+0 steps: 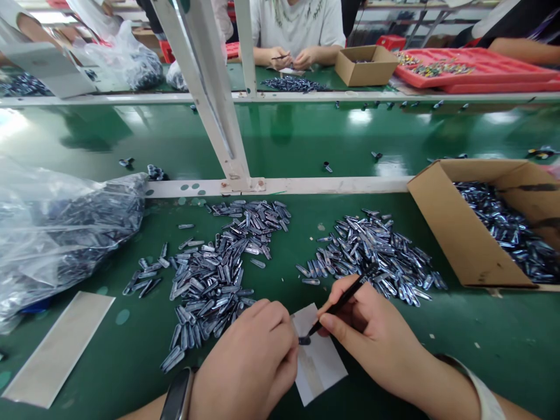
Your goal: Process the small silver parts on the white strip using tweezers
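Observation:
My left hand (251,359) is closed, pinching one end of a small dark plastic piece (304,340) between its fingertips. In my right hand (371,332) are slim black tweezers (345,296), their tip touching or very near that piece. Beneath the fingertips lies a white paper square (321,367) with a greyish strip across it. Beside my left hand spreads a heap of elongated, translucent dark pieces (210,277). A second heap of similar shiny pieces (376,251) lies just beyond my right hand.
A cardboard box (468,233) full of dark pieces stands at right. At left are a clear plastic bag (87,233) of pieces and a pale flat strip (61,347). A white metal post (210,99) rises from the rail ahead. Across the green belt (297,140), a person works.

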Demonstrator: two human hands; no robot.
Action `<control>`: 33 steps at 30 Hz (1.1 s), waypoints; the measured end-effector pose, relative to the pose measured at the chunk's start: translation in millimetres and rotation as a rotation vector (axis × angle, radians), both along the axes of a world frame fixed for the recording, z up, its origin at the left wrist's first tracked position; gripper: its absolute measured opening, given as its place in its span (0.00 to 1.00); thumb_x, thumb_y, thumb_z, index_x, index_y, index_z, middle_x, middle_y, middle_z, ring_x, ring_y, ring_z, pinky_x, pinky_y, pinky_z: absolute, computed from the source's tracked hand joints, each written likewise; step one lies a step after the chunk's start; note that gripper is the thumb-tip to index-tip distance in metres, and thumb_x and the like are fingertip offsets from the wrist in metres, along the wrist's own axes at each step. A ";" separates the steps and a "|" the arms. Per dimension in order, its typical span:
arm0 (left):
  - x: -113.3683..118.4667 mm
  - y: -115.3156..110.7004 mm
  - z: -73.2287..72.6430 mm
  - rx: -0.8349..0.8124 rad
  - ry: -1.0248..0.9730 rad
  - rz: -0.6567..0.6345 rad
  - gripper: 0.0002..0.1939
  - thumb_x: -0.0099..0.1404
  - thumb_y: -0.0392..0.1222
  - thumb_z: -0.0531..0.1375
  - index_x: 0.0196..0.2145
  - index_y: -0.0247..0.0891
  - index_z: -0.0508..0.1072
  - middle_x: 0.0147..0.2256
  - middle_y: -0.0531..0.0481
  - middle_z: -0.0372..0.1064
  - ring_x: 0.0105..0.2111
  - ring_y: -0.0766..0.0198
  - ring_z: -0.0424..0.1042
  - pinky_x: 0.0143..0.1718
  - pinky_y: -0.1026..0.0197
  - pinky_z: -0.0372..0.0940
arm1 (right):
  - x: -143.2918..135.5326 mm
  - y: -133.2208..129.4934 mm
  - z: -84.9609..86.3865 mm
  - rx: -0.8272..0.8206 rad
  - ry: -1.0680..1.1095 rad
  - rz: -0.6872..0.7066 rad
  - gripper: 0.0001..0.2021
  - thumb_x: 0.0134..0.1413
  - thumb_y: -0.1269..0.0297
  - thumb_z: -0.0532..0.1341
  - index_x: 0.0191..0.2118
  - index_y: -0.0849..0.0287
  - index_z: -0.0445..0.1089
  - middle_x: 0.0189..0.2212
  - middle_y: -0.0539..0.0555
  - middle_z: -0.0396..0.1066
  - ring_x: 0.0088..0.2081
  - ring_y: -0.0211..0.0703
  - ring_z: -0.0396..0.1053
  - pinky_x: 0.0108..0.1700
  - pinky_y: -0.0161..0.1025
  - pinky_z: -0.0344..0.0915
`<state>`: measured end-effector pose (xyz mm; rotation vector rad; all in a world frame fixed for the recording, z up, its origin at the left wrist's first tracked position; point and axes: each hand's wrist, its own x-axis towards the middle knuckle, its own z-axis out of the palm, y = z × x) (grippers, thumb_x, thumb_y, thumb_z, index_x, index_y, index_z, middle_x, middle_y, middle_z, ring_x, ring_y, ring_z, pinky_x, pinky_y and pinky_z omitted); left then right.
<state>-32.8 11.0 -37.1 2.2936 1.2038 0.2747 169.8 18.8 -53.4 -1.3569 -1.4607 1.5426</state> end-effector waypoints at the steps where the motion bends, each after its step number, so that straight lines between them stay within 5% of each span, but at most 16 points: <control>1: -0.1 -0.1 -0.7 -0.004 -0.001 0.000 0.11 0.58 0.24 0.56 0.26 0.38 0.67 0.31 0.53 0.66 0.32 0.62 0.65 0.32 0.60 0.62 | 0.0 -0.4 -0.1 0.002 -0.004 0.001 0.06 0.59 0.65 0.61 0.37 0.53 0.61 0.31 0.49 0.72 0.33 0.42 0.75 0.36 0.39 0.74; 15: 1.4 -1.8 3.1 -0.001 0.033 -0.011 0.11 0.58 0.24 0.57 0.26 0.38 0.69 0.31 0.52 0.67 0.33 0.61 0.66 0.33 0.60 0.63 | 0.1 -0.5 -2.0 0.025 -0.016 0.013 0.06 0.58 0.64 0.62 0.36 0.53 0.62 0.30 0.49 0.70 0.32 0.43 0.75 0.35 0.40 0.73; 33: -2.0 -1.5 0.5 0.148 0.250 -0.235 0.05 0.57 0.32 0.61 0.33 0.38 0.71 0.33 0.50 0.69 0.35 0.57 0.67 0.33 0.56 0.65 | 4.8 -4.8 -1.8 0.183 0.008 0.046 0.04 0.62 0.68 0.58 0.41 0.51 0.63 0.36 0.50 0.67 0.36 0.41 0.71 0.35 0.36 0.73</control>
